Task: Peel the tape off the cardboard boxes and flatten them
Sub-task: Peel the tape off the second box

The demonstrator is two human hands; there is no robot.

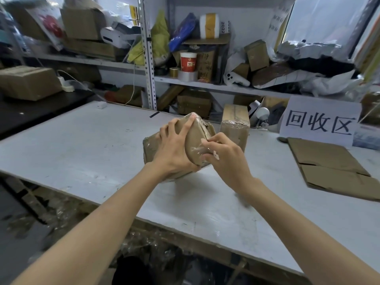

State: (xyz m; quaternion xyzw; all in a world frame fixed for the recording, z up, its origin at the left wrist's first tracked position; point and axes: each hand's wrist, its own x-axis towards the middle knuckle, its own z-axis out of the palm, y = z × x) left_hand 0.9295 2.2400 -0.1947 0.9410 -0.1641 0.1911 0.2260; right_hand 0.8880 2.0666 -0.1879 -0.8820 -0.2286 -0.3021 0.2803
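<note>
Item one: taped cardboard box (pixel 197 134), brown, wrapped in clear glossy tape, held tilted over the middle of the white bench (pixel 72 153); whether its lower edge touches the bench I cannot tell. My left hand (pixel 174 149) lies across its near-left face with fingers spread, the fingertips reaching up over the top edge, the thumb pressed along the lower corner. My right hand (pixel 224 155) is at the near-right end, fingers curled and pinching at the clear tape (pixel 198 150) on that rounded corner; a bit of film shows wrinkled there.

Item two: second taped box (pixel 235 125), standing upright on the bench just behind and to the right of the first, also glossy with tape.

Item three: flattened cardboard (pixel 333 167), lying flat at the right side of the bench, well apart from my hands.

Item four: white paper sign (pixel 320 121) with large black characters, propped at the back of the bench behind the flattened cardboard.

Item five: metal shelving (pixel 148 58) behind the bench, stocked with cartons, bags, a red-and-white paper cup (pixel 188 61) and tape rolls (pixel 187 76).

Item six: a brown carton (pixel 26 82) on the dark surface far left.
</note>
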